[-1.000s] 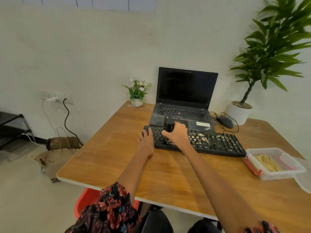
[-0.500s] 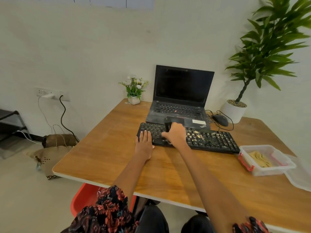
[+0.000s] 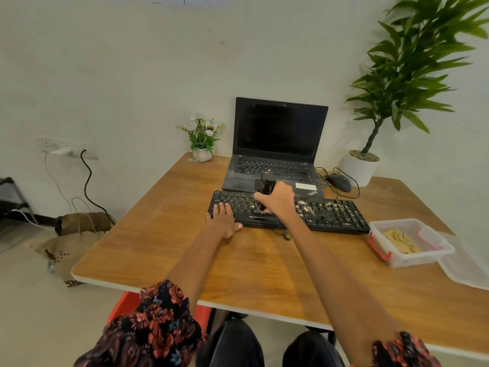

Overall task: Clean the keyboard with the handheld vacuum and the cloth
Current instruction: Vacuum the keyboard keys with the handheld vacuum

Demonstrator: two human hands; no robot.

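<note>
A black keyboard (image 3: 330, 214) lies across the wooden table (image 3: 164, 234), with pale crumbs scattered over its right half. My right hand (image 3: 280, 201) grips a small black handheld vacuum (image 3: 266, 185), held upright with its lower end on the keys near the keyboard's middle. My left hand (image 3: 223, 221) rests flat with straight fingers on the keyboard's left end and the table in front of it. A tan cloth (image 3: 401, 241) lies inside a clear plastic box (image 3: 428, 250) at the right.
An open black laptop (image 3: 277, 144) stands just behind the keyboard. A black mouse (image 3: 338, 181) with its cable lies to its right. A small flower pot (image 3: 202, 152) and a tall potted plant (image 3: 361, 165) stand at the back. The box lid (image 3: 465, 271) lies at the right edge.
My right hand has shifted the vacuum slightly to the right along the keys. My left hand stays on the keyboard's left end. The camera view has moved a little.
</note>
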